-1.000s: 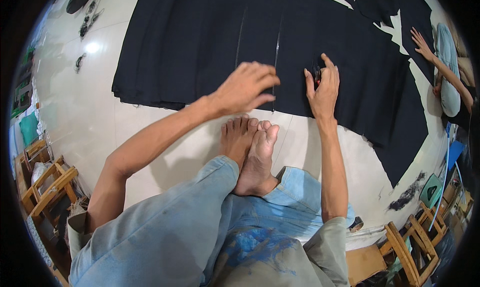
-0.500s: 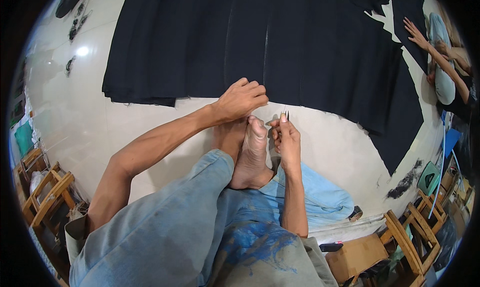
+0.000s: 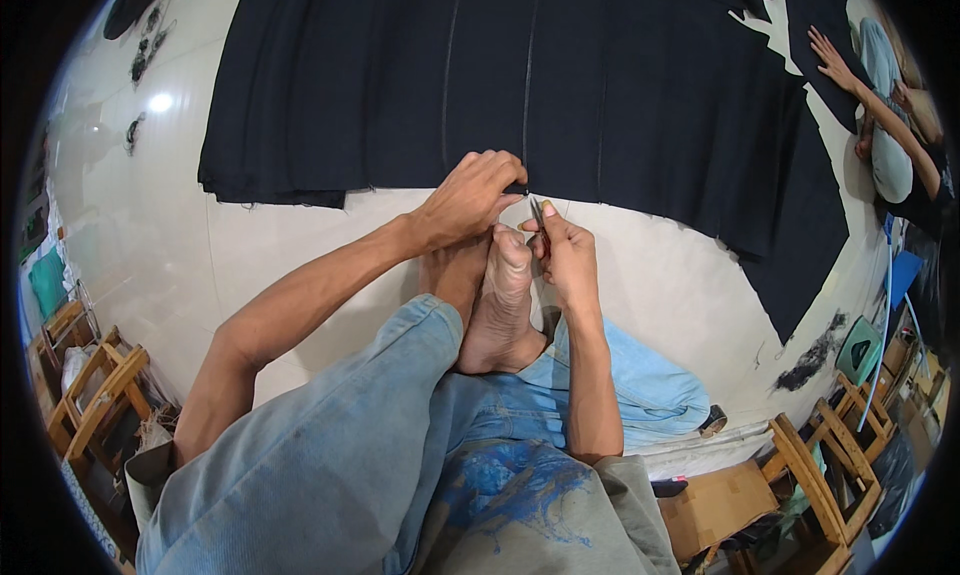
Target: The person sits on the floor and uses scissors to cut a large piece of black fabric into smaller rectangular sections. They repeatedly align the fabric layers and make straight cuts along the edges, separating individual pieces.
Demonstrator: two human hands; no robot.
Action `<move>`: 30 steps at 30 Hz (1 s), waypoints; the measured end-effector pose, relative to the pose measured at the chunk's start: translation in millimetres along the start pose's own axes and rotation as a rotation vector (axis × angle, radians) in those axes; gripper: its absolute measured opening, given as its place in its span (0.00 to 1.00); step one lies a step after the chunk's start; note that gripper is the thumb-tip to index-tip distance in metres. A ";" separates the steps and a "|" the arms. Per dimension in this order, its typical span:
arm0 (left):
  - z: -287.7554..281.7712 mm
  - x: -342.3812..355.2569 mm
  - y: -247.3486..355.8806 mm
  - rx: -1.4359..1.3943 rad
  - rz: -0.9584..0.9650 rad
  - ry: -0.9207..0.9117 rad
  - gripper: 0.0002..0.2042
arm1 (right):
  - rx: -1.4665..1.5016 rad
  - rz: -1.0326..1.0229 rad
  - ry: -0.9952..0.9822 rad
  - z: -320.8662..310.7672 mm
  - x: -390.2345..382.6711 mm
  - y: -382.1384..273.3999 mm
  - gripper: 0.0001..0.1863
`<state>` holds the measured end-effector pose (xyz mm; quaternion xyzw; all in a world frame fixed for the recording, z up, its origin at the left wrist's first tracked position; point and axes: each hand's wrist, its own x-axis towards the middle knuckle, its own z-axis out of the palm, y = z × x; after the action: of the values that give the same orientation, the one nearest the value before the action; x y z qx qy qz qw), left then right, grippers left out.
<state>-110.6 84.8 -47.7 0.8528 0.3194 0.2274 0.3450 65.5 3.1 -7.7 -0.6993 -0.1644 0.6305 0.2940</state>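
Observation:
A large dark cloth (image 3: 400, 85) lies spread over the pale floor, with pale lines running across it toward me. My left hand (image 3: 463, 201) is at its near edge, thumb and fingers pinching a bit of that edge by one of the lines. Closed around small metal snips (image 3: 538, 218), my right hand (image 3: 570, 259) is just right of the left one. The blades point up at the pinched edge; whether they touch it I cannot tell. My bare foot (image 3: 505, 300) rests below both hands.
At the far right another person's hand (image 3: 835, 65) lies flat on dark cloth. Wooden frames (image 3: 815, 470) and a cardboard box (image 3: 720, 505) stand at lower right, more wooden frames (image 3: 100, 385) at lower left. Dark lint (image 3: 810, 360) lies on the floor.
My right hand has turned and brought the snips up and left to the cloth's edge. My left hand has shifted slightly left, and the pinched edge now shows at its fingertips.

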 end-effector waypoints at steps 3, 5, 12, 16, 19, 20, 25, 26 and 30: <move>-2.1 2.0 5.8 0.005 -0.064 -0.005 0.13 | 0.082 0.050 0.010 1.6 1.5 -7.0 0.24; -1.8 1.9 6.7 0.000 -0.087 -0.002 0.14 | 0.075 0.030 0.018 5.2 6.8 -5.8 0.23; -6.3 -1.1 -9.9 0.011 0.036 -0.029 0.10 | -0.010 -0.032 0.079 9.7 15.0 -0.1 0.23; -5.7 -1.6 -12.0 0.024 0.062 -0.035 0.09 | -0.024 -0.027 0.075 9.4 15.1 -2.3 0.23; -4.5 -1.3 -12.5 0.020 0.069 -0.023 0.08 | -0.030 -0.039 0.086 8.9 16.6 0.5 0.23; -4.2 -0.8 -12.3 0.016 0.071 -0.018 0.07 | -0.031 -0.042 0.091 8.5 17.0 1.4 0.23; -3.2 -1.1 -11.3 -0.002 0.066 0.031 0.05 | -0.048 -0.044 0.090 9.6 14.9 0.1 0.22; -3.2 -0.8 -11.0 -0.002 0.076 0.049 0.05 | -0.048 -0.049 0.089 9.7 14.3 -0.3 0.22; -4.1 0.4 -10.4 -0.002 0.077 0.048 0.05 | -0.036 -0.035 0.082 7.3 14.9 0.3 0.22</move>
<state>-116.9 92.7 -52.5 0.8583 0.2943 0.2613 0.3292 60.6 13.3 -19.9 -0.7269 -0.1755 0.5929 0.2989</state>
